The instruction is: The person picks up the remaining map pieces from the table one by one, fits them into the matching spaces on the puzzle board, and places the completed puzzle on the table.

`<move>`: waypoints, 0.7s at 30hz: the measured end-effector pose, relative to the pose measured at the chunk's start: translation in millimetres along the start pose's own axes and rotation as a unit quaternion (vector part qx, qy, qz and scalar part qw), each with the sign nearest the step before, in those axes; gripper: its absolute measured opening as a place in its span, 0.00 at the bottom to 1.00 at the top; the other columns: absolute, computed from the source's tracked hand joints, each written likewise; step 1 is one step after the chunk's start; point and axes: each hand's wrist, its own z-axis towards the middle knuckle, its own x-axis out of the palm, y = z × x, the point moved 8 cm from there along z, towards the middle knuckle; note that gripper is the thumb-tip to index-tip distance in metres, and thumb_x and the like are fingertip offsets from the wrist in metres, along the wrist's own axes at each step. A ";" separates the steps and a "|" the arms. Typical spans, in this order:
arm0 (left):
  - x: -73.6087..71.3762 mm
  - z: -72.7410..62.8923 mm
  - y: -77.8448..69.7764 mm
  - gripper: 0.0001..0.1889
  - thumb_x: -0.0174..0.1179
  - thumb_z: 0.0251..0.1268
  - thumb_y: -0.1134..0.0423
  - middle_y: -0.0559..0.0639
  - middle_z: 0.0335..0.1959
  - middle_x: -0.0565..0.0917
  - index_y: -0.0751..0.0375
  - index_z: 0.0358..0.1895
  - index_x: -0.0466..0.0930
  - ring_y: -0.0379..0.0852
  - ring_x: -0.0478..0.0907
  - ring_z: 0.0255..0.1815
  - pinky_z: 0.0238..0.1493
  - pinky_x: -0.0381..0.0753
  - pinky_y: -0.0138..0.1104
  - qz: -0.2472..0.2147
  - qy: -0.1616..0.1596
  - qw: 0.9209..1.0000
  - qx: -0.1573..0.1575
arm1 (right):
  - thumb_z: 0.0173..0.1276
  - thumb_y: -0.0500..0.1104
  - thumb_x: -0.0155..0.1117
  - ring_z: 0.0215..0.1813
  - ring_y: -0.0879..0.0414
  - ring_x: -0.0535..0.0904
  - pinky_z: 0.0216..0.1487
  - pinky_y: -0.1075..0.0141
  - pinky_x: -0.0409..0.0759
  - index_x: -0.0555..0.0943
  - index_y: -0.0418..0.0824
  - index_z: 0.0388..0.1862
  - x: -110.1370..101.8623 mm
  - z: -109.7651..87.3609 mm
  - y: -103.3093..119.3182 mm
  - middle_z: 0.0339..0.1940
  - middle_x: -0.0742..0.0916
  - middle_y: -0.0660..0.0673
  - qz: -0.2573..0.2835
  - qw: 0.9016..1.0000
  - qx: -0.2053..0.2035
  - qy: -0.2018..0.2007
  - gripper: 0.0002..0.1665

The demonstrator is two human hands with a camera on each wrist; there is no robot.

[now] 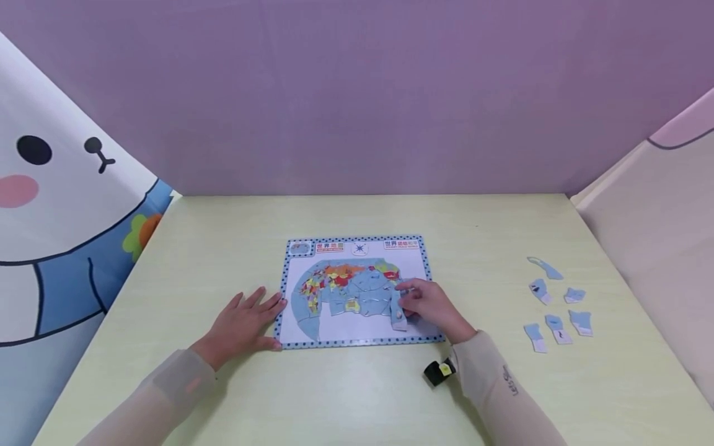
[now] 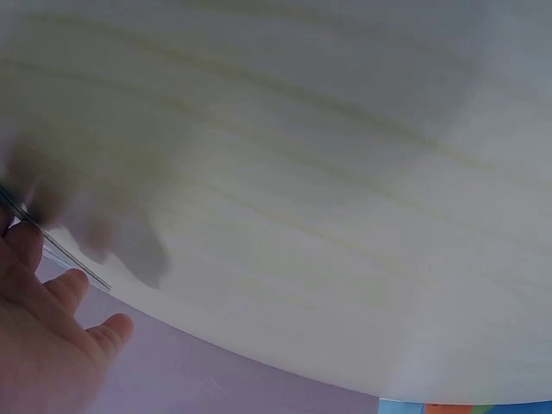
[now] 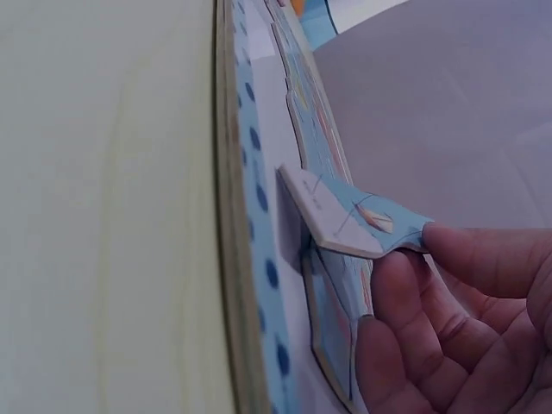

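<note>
A world map jigsaw board (image 1: 357, 340) with a dotted blue border lies on the table, partly filled with joined map pieces (image 1: 365, 288). With thumb and fingers my right hand (image 1: 431, 303) pinches a blue and white puzzle piece (image 3: 345, 211) by one end. In the right wrist view the piece is tilted, its white end low over the board and above other pieces. My left hand (image 1: 241, 328) lies with fingers spread, fingertips at the board's left border. In the left wrist view, the fingers (image 2: 65, 289) show beside the board's thin edge.
Several loose puzzle pieces (image 1: 559, 329) are spread on the table at the right, with a curved blue piece (image 1: 545, 267) farthest back. A small black object (image 1: 439, 371) with a yellow mark is at my right wrist. A purple backdrop (image 1: 357, 99) rises behind the table.
</note>
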 end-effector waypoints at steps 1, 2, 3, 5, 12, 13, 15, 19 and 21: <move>0.0 0.1 -0.3 0.43 0.63 0.52 0.36 0.56 0.70 0.67 0.58 0.69 0.68 0.66 0.55 0.72 0.64 0.56 0.63 0.000 -0.001 1.000 0.001 | 0.67 0.33 0.61 0.30 0.56 0.81 0.37 0.64 0.80 0.78 0.33 0.53 1.0 0.3 0.2 0.30 0.86 0.46 -0.001 1.000 0.000 0.000 0.16; -0.4 0.0 -0.5 0.43 0.63 0.52 0.36 0.56 0.70 0.66 0.58 0.69 0.68 0.66 0.55 0.72 0.64 0.56 0.63 0.000 -0.001 1.000 0.000 | 0.66 0.33 0.61 0.30 0.56 0.81 0.36 0.64 0.80 0.79 0.34 0.53 2.0 0.7 0.7 0.30 0.86 0.46 -0.001 1.000 -0.001 -0.001 0.16; -0.4 -0.1 -0.5 0.43 0.63 0.52 0.36 0.56 0.70 0.66 0.58 0.69 0.68 0.66 0.55 0.72 0.64 0.56 0.63 0.001 -0.001 1.000 0.000 | 0.66 0.33 0.61 0.30 0.56 0.81 0.36 0.65 0.80 0.79 0.34 0.53 3.1 1.5 1.0 0.30 0.86 0.46 -0.002 1.000 -0.002 0.000 0.16; -0.1 0.0 -0.5 0.43 0.63 0.52 0.36 0.56 0.70 0.66 0.58 0.69 0.68 0.66 0.55 0.72 0.64 0.56 0.63 0.000 0.001 1.000 -0.001 | 0.66 0.33 0.61 0.29 0.56 0.81 0.35 0.65 0.80 0.79 0.34 0.53 5.4 2.3 1.7 0.30 0.86 0.46 -0.002 1.000 -0.004 -0.001 0.16; -0.8 -0.7 -0.7 0.43 0.63 0.52 0.36 0.56 0.70 0.67 0.58 0.69 0.68 0.66 0.55 0.72 0.64 0.56 0.63 -0.005 0.005 1.000 -0.001 | 0.65 0.33 0.62 0.29 0.56 0.80 0.34 0.65 0.80 0.80 0.36 0.52 15.8 3.2 10.4 0.28 0.85 0.46 0.006 1.000 -0.004 0.008 0.16; -0.8 -1.0 -0.6 0.43 0.63 0.52 0.36 0.56 0.70 0.66 0.58 0.69 0.68 0.66 0.55 0.72 0.64 0.55 0.63 -0.005 0.006 1.000 -0.001 | 0.65 0.33 0.62 0.30 0.56 0.80 0.34 0.65 0.80 0.80 0.36 0.52 17.1 2.8 11.8 0.28 0.85 0.46 0.010 1.000 -0.005 0.010 0.16; -0.9 -1.4 -0.6 0.43 0.63 0.53 0.36 0.56 0.70 0.66 0.58 0.69 0.67 0.66 0.55 0.72 0.65 0.55 0.63 -0.003 0.005 1.000 -0.001 | 0.66 0.32 0.62 0.30 0.55 0.81 0.35 0.64 0.81 0.80 0.36 0.52 19.6 2.5 14.7 0.29 0.86 0.46 0.016 1.000 -0.009 0.015 0.15; -1.7 -1.8 -1.6 0.43 0.62 0.53 0.36 0.56 0.70 0.67 0.58 0.69 0.68 0.66 0.56 0.71 0.64 0.55 0.64 -0.004 -0.002 1.000 0.003 | 0.65 0.32 0.62 0.30 0.55 0.81 0.33 0.64 0.81 0.80 0.36 0.51 23.0 3.4 17.9 0.30 0.86 0.46 0.022 0.999 -0.016 0.016 0.15; -2.0 -2.4 -2.0 0.43 0.62 0.53 0.36 0.56 0.70 0.67 0.58 0.68 0.68 0.66 0.56 0.71 0.64 0.56 0.64 -0.004 -0.005 1.000 0.006 | 0.65 0.33 0.62 0.29 0.56 0.82 0.33 0.64 0.81 0.80 0.37 0.51 25.7 4.5 20.1 0.29 0.86 0.46 0.021 0.999 -0.022 0.018 0.15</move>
